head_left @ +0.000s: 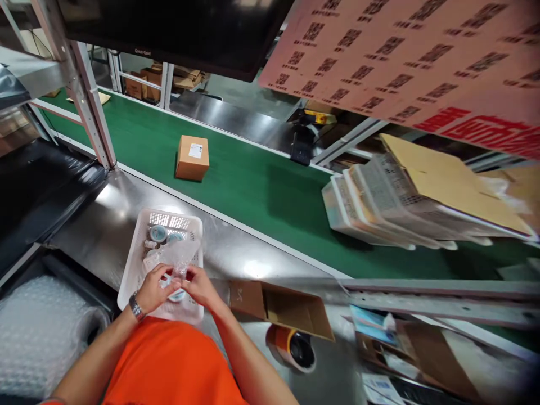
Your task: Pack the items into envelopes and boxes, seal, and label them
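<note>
A white plastic basket (130, 273) sits on the metal bench before me, with several small round tubs inside, among them a blue-lidded tub (158, 233). Above it, my left hand (157, 289), wearing a wristwatch, is closed with its fingertips pinching the lower end of a piece of clear bubble wrap (185, 253). My right hand (200, 287) grips the same wrap from the other side, its thumb close to the left fingertips. The wrap stands up loosely from both hands and hides part of the contents. Whether anything is inside it, I cannot tell.
Behind the bench runs a green conveyor belt (244, 174) carrying a closed carton (193, 158) and stacked baskets (371, 191). An open cardboard box (291, 309) and a tape roll (291, 346) lie right of me. A bubble wrap roll (42, 337) is left.
</note>
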Demonstrator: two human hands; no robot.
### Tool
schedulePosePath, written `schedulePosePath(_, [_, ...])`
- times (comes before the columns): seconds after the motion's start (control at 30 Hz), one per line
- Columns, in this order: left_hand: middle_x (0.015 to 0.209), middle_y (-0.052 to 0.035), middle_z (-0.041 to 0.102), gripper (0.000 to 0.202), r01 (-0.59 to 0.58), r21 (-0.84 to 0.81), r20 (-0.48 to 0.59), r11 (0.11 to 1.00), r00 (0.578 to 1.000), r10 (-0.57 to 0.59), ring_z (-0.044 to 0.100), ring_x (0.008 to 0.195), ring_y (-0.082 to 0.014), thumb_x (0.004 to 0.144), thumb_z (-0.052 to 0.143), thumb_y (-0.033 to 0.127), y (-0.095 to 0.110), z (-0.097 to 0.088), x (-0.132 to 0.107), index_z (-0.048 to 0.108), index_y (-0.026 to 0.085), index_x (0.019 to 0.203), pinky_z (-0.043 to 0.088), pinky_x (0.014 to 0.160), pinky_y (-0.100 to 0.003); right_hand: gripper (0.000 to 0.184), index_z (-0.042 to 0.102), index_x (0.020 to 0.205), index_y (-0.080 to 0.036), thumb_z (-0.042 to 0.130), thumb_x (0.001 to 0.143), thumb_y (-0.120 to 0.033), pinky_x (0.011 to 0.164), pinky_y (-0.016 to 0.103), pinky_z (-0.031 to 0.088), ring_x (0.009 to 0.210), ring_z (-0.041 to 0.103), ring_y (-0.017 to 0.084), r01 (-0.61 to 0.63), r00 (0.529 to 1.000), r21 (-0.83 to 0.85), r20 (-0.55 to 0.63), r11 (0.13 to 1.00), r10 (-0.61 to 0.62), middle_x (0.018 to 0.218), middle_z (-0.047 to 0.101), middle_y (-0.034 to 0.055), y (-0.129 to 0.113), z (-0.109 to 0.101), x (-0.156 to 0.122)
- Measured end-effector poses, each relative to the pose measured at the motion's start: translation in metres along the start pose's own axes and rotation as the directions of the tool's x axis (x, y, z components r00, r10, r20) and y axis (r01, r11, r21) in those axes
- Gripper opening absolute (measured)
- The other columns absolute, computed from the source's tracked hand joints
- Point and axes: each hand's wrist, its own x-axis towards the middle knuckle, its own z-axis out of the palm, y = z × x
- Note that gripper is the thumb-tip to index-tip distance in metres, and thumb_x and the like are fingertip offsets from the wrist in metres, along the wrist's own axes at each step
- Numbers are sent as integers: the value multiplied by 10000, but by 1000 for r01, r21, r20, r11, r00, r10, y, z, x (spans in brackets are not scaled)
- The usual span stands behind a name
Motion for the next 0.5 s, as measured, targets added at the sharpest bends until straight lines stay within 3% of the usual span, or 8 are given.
schedulePosePath(0.07, [983, -107, 820, 335, 58, -13, -55, 998, 997, -58, 755, 915, -255, 883, 743, 502, 2, -4, 6, 819, 197, 999, 589, 837, -354, 259, 808, 967, -215, 833, 809, -419, 903, 406, 626, 893, 757, 241, 33, 978, -33, 207, 999, -26, 934, 802, 40, 7, 11, 5])
schedulePosePath(0.13, [845, -82, 798, 355, 125, -8, -216, 992, 969, -124, 731, 818, -243, 898, 687, 537, -3, -20, 11, 791, 199, 859, 570, 776, -342, 305, 789, 1141, -223, 755, 871, -360, 929, 402, 631, 971, 761, 234, 95, 980, -90, 185, 991, -77, 1113, 799, 68, 19, 15, 10])
schedulePosePath(0.2, [767, -58, 771, 410, 173, -18, -414, 985, 895, -165, 698, 756, -225, 887, 672, 595, -10, -46, 14, 761, 201, 815, 548, 733, -321, 354, 741, 1278, -220, 635, 951, -303, 937, 398, 631, 1016, 747, 227, 149, 987, -255, 101, 955, -127, 1236, 767, 103, 38, 16, 16])
schedulePosePath(0.23, [736, -46, 754, 439, 192, -30, -507, 981, 843, -181, 678, 726, -213, 878, 671, 627, -13, -61, 13, 746, 202, 802, 530, 702, -306, 370, 725, 1311, -217, 577, 975, -258, 961, 404, 623, 1045, 738, 230, 173, 983, -375, 117, 911, -138, 1260, 758, 114, 49, 18, 19])
schedulePosePath(0.3, [675, -24, 710, 501, 218, -51, -652, 975, 732, -198, 632, 670, -189, 865, 666, 694, -19, -89, 9, 715, 205, 768, 490, 648, -284, 396, 729, 1303, -212, 573, 942, -163, 1050, 427, 588, 1135, 712, 255, 241, 958, -567, 267, 787, -101, 1276, 757, 122, 72, 27, 26])
schedulePosePath(0.4, [636, -10, 669, 581, 237, -66, -756, 969, 622, -204, 592, 642, -173, 851, 662, 765, -27, -118, -1, 686, 201, 717, 462, 629, -279, 460, 758, 1229, -198, 703, 788, -77, 1170, 459, 505, 1260, 657, 308, 327, 895, -638, 447, 698, -11, 1317, 760, 121, 99, 50, 37])
schedulePosePath(0.5, [660, -14, 686, 633, 247, -104, -782, 963, 578, -233, 592, 659, -172, 814, 690, 810, -37, -126, -15, 702, 184, 727, 467, 647, -284, 471, 764, 1179, -188, 768, 719, -84, 1188, 455, 468, 1250, 635, 317, 333, 886, -659, 463, 674, 15, 1286, 770, 110, 109, 67, 43])
